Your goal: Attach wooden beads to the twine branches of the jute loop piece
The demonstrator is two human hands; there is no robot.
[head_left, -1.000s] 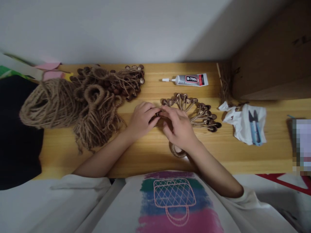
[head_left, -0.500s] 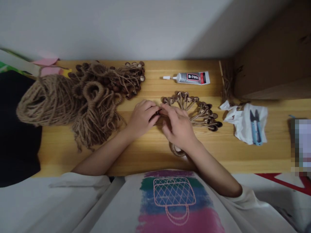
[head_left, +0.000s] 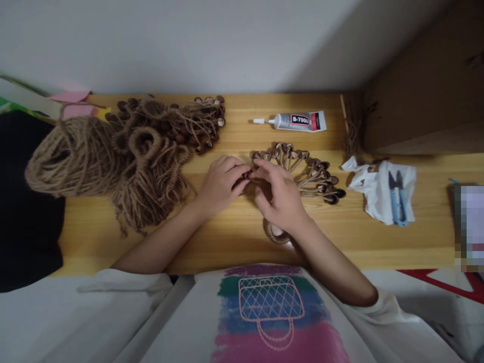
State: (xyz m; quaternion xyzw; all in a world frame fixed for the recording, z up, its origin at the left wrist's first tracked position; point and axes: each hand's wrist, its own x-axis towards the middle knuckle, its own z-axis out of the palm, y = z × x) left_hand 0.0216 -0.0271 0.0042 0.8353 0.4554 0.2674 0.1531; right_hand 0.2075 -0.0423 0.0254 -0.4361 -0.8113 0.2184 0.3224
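My left hand (head_left: 225,181) is closed, pinching a small dark brown cap-like piece (head_left: 246,176) between thumb and fingertips. From the other side my right hand (head_left: 280,194) reaches to the same piece with its fingertips, thumb held apart. Behind and right of that hand, several twine stems tipped with brown caps (head_left: 321,176) fan out on the wooden table (head_left: 212,247). A twine-wrapped ring (head_left: 276,234) lies partly hidden below my right wrist. What joins the pinched piece is covered by my fingers.
At left lie a big twine ball (head_left: 71,156), a twine-wrapped tassel (head_left: 147,176) and a bundle of capped stems (head_left: 192,121). A glue tube (head_left: 298,121) lies at the back. Right are blue thread snips (head_left: 398,199) on white plastic (head_left: 374,191) and a cardboard box (head_left: 423,101).
My right hand has shifted slightly, its fingers lifting a little and its thumb further from the small piece, which shows more clearly. My left hand keeps its place.
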